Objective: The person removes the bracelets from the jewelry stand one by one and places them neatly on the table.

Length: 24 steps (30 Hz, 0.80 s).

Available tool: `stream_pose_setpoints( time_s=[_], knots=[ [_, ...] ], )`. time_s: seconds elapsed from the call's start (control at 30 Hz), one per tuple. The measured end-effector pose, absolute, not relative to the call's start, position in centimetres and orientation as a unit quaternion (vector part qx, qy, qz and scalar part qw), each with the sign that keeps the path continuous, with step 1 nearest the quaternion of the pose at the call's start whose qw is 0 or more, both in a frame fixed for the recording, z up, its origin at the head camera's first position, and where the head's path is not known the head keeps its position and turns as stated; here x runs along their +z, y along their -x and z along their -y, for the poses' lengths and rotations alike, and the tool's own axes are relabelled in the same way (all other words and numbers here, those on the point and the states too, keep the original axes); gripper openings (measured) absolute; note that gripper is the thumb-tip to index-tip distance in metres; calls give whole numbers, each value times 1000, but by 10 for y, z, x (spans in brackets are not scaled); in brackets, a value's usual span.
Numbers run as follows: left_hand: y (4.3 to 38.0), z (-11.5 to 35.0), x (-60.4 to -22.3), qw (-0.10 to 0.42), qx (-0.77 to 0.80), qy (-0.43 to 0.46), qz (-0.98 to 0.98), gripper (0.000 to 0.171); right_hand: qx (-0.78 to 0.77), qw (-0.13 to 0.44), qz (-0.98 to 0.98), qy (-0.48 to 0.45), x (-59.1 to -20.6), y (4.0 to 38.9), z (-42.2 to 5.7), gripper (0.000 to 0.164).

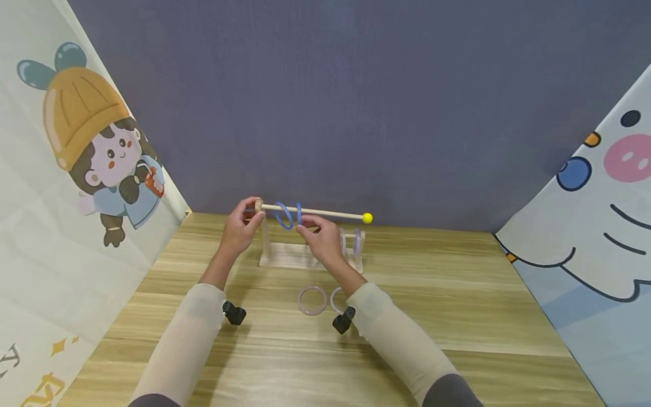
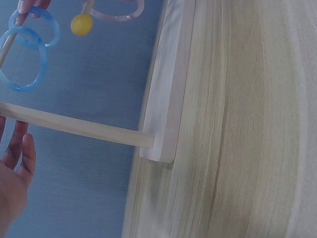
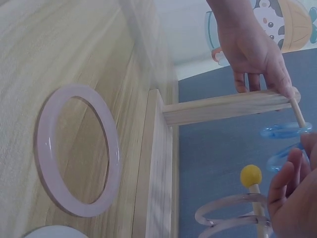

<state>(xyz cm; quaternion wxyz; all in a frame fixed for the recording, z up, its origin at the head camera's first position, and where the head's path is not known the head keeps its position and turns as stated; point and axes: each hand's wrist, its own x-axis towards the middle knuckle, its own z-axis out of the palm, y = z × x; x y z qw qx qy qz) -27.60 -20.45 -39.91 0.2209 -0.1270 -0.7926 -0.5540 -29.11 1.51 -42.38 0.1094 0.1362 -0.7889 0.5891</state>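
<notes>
A wooden ring stand has a tall left post [image 2: 84,127], and my left hand [image 1: 239,227] holds that post near its top. From the post's top a thin rod [image 1: 330,213] runs right to a yellow ball [image 1: 367,218]. Two blue rings hang round this rod. My right hand [image 1: 325,242] pinches the blue ring farther from the post [image 2: 55,30] between thumb and fingers. The other blue ring [image 2: 43,62] hangs loose, tilted, closer to the post. In the right wrist view part of my right hand is cut off by the frame edge.
Pale rings [image 1: 357,242] hang on a lower rod at the stand's right end, with its own yellow ball [image 3: 251,176]. The stand's base [image 1: 290,256] rests on the wooden table. In front lie a pink ring [image 3: 45,144] and a white ring [image 3: 54,232], partly behind my right wrist.
</notes>
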Motion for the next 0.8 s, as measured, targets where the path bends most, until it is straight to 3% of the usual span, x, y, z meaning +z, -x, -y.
stream_pose_setpoints(
  time_s=[0.8],
  knots=[
    [289,193,-398,239,-557,115,787,40,604,122,772,-158,-421,312,-48,22]
  ],
)
